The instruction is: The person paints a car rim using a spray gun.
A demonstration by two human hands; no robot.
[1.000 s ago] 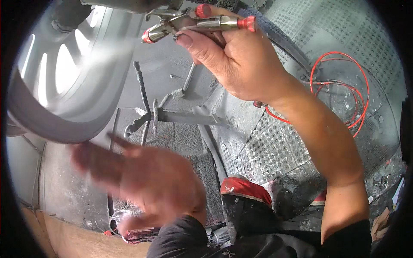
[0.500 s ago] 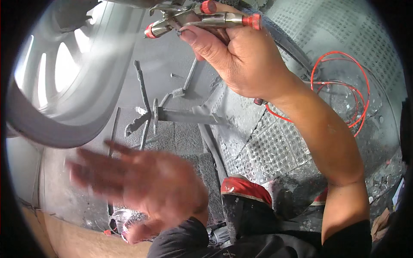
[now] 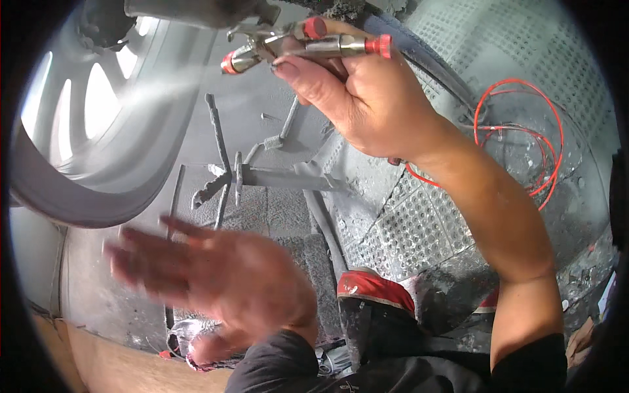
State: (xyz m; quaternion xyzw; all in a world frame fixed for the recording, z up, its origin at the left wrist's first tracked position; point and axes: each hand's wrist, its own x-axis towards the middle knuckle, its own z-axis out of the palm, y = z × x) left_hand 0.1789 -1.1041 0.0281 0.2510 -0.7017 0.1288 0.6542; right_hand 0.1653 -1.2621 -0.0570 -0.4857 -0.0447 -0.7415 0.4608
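Spray gun (image 3: pixel 295 49) gripped atop right hand (image 3: pixel 367 105), nozzle facing wheel (image 3: pixel 85 131)

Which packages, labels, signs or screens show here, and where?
None in view. Only the spray gun in the right hand, a grey wheel at upper left, a red wire at right and the blurred left hand low in the frame.
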